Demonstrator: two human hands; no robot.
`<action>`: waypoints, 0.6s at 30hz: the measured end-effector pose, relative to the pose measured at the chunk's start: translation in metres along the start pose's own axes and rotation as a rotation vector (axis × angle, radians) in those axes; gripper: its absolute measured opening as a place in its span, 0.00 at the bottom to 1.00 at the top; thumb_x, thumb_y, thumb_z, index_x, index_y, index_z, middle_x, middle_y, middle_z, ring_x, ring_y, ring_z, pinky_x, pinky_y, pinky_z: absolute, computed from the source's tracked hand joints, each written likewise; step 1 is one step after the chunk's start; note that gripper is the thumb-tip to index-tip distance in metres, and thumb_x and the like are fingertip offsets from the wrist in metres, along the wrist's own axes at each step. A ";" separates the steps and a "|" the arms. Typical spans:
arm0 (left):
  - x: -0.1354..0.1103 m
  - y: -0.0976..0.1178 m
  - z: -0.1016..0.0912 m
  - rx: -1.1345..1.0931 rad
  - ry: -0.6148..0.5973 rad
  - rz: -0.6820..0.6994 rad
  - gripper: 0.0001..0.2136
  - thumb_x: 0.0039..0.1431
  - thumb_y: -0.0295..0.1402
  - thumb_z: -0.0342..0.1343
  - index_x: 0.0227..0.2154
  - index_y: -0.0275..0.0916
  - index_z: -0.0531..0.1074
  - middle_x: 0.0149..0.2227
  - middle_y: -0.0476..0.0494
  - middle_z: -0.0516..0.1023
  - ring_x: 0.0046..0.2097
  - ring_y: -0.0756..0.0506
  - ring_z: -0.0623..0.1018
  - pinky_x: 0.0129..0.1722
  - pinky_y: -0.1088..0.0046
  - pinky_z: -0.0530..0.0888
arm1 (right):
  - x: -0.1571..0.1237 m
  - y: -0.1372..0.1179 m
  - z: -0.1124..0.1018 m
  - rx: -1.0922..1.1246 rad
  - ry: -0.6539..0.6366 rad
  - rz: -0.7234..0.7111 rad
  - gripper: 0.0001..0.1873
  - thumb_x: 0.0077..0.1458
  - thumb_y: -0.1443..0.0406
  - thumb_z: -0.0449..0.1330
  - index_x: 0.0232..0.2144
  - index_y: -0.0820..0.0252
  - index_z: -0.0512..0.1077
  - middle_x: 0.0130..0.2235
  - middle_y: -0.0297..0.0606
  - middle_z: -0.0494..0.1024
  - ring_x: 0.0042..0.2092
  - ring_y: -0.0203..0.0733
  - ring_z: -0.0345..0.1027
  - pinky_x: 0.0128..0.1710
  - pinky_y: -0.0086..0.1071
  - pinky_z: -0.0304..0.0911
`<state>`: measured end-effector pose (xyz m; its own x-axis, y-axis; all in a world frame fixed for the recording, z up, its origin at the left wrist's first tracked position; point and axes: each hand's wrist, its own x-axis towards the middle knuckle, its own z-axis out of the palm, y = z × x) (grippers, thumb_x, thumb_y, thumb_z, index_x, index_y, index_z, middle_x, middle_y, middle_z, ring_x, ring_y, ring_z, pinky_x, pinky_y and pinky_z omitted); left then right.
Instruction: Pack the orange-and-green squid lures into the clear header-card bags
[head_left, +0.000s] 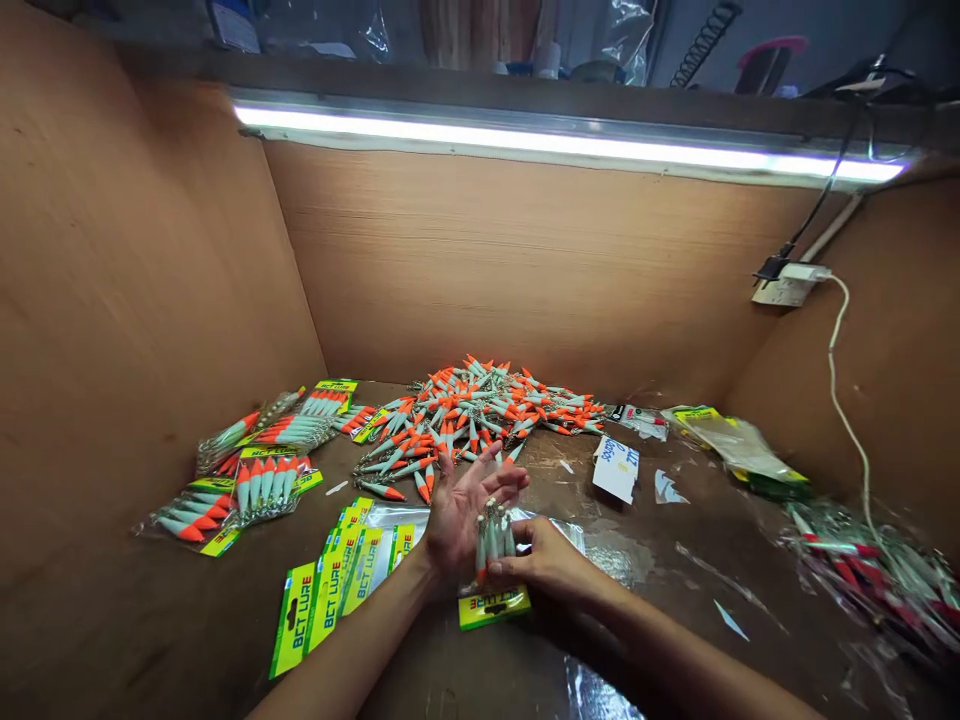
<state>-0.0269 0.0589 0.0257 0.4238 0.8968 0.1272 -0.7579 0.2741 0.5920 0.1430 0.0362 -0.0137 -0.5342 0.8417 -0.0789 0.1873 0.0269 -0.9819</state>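
Observation:
My right hand [546, 562] grips a clear packet of fishing lures [494, 540] between thumb and fingers. The packet's yellow-green header card [493, 608] hangs at the bottom, toward me. Just left of the packet, my left hand [463, 508] is open, palm up and fingers stretched out. Whether its palm touches the packet, I cannot tell. Beyond both hands lies a big heap of loose orange and pale-green lures [480, 405]. Near my left forearm, several bags with BCT LURE header cards [330, 590] are fanned out, partly hidden by the arm.
Filled lure packets [266, 480] are piled at the left wall. A small white box [616, 468] stands right of the heap. Further right lie flat yellow-topped bags [735, 450] and a heap of red-and-clear packets [877, 580]. A white cable [847, 380] hangs down the right wall.

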 end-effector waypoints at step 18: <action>0.006 -0.014 -0.012 0.960 0.093 0.021 0.16 0.53 0.44 0.65 0.34 0.34 0.77 0.29 0.46 0.77 0.30 0.48 0.73 0.28 0.77 0.66 | 0.002 0.000 -0.035 0.033 0.294 -0.228 0.19 0.50 0.53 0.69 0.35 0.62 0.77 0.31 0.35 0.79 0.31 0.39 0.68 0.31 0.28 0.61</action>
<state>-0.0194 0.0645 0.0089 0.3428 0.9334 0.1059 -0.0184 -0.1061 0.9942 0.1711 0.0568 -0.0081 -0.2986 0.9352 0.1905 0.0614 0.2180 -0.9740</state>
